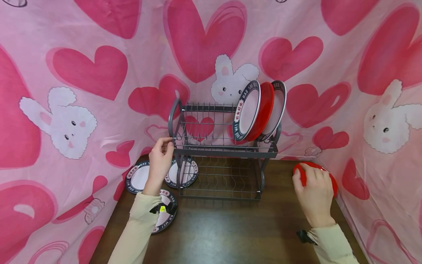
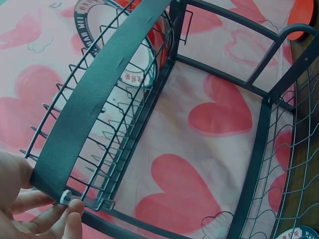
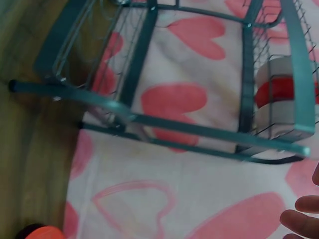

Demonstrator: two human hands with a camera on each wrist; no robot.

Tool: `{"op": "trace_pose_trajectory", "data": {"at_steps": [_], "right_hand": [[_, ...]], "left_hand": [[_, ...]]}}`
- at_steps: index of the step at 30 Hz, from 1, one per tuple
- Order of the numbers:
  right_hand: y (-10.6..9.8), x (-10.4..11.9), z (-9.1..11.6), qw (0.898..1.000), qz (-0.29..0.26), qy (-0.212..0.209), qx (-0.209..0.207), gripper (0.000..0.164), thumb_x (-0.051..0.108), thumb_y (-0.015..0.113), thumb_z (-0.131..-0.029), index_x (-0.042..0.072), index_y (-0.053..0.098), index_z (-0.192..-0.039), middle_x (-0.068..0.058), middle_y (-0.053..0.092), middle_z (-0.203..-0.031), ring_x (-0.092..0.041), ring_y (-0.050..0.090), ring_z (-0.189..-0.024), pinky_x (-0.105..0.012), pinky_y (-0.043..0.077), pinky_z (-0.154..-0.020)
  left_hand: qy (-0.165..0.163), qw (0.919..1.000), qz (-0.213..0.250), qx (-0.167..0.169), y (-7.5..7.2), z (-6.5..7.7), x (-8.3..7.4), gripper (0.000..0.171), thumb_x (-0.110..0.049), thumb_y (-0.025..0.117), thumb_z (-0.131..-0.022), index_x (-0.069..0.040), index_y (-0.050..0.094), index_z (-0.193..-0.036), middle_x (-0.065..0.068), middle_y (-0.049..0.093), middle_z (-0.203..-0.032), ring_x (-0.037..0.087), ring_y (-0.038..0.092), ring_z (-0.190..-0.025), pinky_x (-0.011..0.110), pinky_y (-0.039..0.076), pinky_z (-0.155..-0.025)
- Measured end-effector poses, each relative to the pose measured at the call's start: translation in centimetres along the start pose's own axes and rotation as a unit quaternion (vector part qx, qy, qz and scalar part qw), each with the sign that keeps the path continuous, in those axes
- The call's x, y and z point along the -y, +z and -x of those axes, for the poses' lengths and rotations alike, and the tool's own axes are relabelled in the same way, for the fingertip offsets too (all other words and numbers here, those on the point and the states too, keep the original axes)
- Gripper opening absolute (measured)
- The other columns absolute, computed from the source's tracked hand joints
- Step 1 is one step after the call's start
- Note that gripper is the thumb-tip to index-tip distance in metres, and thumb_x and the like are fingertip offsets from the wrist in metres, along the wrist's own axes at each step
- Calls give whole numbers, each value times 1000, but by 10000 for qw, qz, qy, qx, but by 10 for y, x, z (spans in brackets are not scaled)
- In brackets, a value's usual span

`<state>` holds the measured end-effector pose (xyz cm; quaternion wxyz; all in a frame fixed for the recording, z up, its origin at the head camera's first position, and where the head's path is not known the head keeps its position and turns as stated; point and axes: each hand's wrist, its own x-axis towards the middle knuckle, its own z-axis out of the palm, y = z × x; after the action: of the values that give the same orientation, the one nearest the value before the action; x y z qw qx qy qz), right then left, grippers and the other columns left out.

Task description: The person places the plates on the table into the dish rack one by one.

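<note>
A dark two-tier dish rack stands on the table. My left hand holds its upper tier's left front corner, the thumb on one side and fingertips curled beneath. Three plates lean upright at the upper tier's right end: a white plate with a lettered dark rim, a red plate and another dark-rimmed white plate. On the right, my right hand hovers with relaxed fingers, holding nothing. Below it lies a red plate, partly hidden by the hand.
Left of the rack, dark-rimmed plates lie on the brown table: one at the far left, one by the rack's leg, one nearer under my left wrist. A pink heart-patterned cloth surrounds the table's back and sides.
</note>
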<state>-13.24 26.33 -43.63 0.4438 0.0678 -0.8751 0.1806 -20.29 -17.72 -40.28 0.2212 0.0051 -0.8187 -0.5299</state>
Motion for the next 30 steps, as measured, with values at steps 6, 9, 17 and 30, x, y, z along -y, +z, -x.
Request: {"op": "trace_pose_trajectory", "data": {"at_steps": [6,9,17,30], "right_hand": [[1,-17,12,9997,131,122,141,31,17,63,-93,-9,67,-110,-33,69,-103,-53,57,-87,-64,49,-79],[2,-23,17,9993,135,262,246,29,12,67,-91,-9,67,-111,-33,68,-105,-53,58,-89,-65,50,-79],[4,-37,27,9980,239,485,336,30,7,71,-88,-9,67,-113,-33,68,-105,-54,60,-87,-67,51,-78],[4,-59,36,9928,474,900,628,31,7,72,-87,-9,66,-113,-35,67,-106,-55,58,-90,-68,49,-81]], "left_hand": [[-2,10000,-28,-33,1,0,-2,29,-14,54,-107,-1,65,-131,19,70,-117,32,68,-101,39,57,-82],[-5,10000,-10,-52,1,0,-1,29,-14,53,-107,-1,65,-130,19,70,-117,32,67,-101,38,55,-81],[2,10000,8,-70,3,1,1,29,-14,53,-107,0,65,-130,20,69,-116,31,67,-99,38,55,-81],[31,9999,88,-122,3,3,0,28,-13,53,-107,0,65,-129,20,69,-117,34,67,-102,52,57,-88]]}}
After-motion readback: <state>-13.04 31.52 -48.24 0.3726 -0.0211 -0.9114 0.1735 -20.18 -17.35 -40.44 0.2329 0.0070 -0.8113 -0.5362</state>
